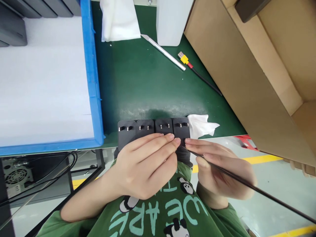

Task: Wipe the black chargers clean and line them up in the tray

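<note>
Several black plug-in power adapters (181, 131) stand in a row at the table's front edge, metal prongs facing up. Across their near parts lies my left hand (148, 164), fingers stretched out and close together, fingertips touching the rightmost adapters; its thumb is hidden. My right hand (222, 168) is closed in a pinch around a thin dark rod or cable (266, 194), whose tip reaches the rightmost adapter. I cannot tell whether it is stiff. Just right of the row lies a crumpled white cloth (201, 125).
A blue-rimmed tray (95, 98) with dark boxes stands at left. Toward the back are a folded white cloth (120, 21), a white container (172, 23), a silver craft knife (165, 52) and a USB cable (184, 58). A large cardboard box (237, 72) occupies the right.
</note>
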A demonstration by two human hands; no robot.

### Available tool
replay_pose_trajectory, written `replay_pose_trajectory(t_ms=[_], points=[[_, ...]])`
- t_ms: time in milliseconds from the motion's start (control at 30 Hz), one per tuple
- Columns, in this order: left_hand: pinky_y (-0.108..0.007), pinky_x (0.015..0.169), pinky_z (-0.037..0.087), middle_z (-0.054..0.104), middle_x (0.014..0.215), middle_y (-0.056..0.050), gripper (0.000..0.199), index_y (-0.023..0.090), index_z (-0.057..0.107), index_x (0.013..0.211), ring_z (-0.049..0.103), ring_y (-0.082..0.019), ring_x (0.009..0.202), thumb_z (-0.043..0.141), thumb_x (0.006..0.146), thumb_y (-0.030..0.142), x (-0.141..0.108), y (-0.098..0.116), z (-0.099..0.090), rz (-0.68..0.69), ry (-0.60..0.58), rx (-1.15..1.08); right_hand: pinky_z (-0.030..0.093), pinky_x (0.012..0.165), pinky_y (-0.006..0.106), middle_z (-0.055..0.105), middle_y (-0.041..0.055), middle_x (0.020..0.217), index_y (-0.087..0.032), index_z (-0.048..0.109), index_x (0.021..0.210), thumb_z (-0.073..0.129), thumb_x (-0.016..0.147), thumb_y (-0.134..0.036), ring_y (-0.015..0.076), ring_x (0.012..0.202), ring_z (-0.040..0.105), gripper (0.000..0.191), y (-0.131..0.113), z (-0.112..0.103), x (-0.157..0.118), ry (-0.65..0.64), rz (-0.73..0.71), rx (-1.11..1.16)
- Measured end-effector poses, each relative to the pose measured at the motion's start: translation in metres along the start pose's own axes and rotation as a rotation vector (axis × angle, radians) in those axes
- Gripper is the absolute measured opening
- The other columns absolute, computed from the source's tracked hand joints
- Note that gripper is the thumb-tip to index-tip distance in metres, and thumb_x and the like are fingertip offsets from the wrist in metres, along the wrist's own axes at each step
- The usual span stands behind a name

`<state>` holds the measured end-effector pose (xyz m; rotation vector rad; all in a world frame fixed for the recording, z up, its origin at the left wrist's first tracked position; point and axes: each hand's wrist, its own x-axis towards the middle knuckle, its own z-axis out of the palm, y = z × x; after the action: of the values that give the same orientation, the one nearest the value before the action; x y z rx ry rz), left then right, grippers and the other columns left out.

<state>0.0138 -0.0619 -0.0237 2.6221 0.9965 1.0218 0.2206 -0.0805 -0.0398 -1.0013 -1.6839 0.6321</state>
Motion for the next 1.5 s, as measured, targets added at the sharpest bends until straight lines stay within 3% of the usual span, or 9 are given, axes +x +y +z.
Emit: replay_pose_trajectory(t_ms=[233, 933, 1167, 1300, 1500], points=[[-0.036, 0.093, 0.063, 0.078, 0.104, -0.015, 0.014, 0.007, 0.069, 0.087, 0.076, -0.025, 0.099, 0.056, 0.09, 0.005, 0.0, 0.001, 0.003, 0.008, 0.009, -0.026, 0.067, 0.075, 0.04, 0.079, 0.0072, 0.1, -0.016, 0.065, 0.096, 0.074, 0.079, -0.001, 0.0259, 0.097, 0.077, 0.025, -0.001, -0.001, 0.0, -0.05, 0.002, -0.049], [-0.035, 0.095, 0.063, 0.078, 0.106, -0.014, 0.01, 0.008, 0.069, 0.088, 0.074, -0.024, 0.103, 0.06, 0.09, 0.006, -0.004, 0.001, 0.003, 0.013, 0.018, -0.003, 0.068, 0.07, 0.038, 0.08, 0.0039, 0.093, -0.02, 0.065, 0.092, 0.071, 0.084, -0.008, 0.0253, 0.089, 0.078, 0.016, -0.001, 0.003, 0.001, -0.001, -0.012, -0.121], [-0.035, 0.093, 0.064, 0.078, 0.104, -0.014, 0.005, 0.007, 0.069, 0.087, 0.075, -0.025, 0.101, 0.065, 0.086, 0.004, -0.004, 0.001, 0.004, 0.012, 0.033, -0.012, 0.068, 0.072, 0.042, 0.079, 0.0054, 0.096, -0.02, 0.065, 0.096, 0.068, 0.085, -0.006, 0.0255, 0.088, 0.078, 0.018, 0.0, -0.002, 0.003, 0.008, 0.014, -0.056], [-0.034, 0.092, 0.064, 0.079, 0.104, -0.012, 0.004, 0.009, 0.069, 0.085, 0.075, -0.024, 0.1, 0.068, 0.084, 0.005, -0.002, 0.001, 0.006, 0.009, 0.04, 0.001, 0.069, 0.072, 0.045, 0.079, 0.0079, 0.091, -0.017, 0.065, 0.096, 0.064, 0.091, -0.01, 0.0256, 0.085, 0.078, 0.008, 0.0, -0.007, 0.007, 0.027, -0.007, -0.001], [-0.032, 0.092, 0.062, 0.079, 0.105, -0.006, 0.015, 0.011, 0.074, 0.102, 0.073, -0.019, 0.101, 0.062, 0.092, 0.01, -0.003, 0.001, 0.005, 0.011, 0.003, 0.078, 0.068, 0.068, 0.041, 0.079, 0.0061, 0.091, -0.018, 0.067, 0.101, 0.067, 0.089, -0.011, 0.0253, 0.085, 0.078, 0.014, 0.003, -0.005, 0.007, 0.015, -0.006, 0.032]])
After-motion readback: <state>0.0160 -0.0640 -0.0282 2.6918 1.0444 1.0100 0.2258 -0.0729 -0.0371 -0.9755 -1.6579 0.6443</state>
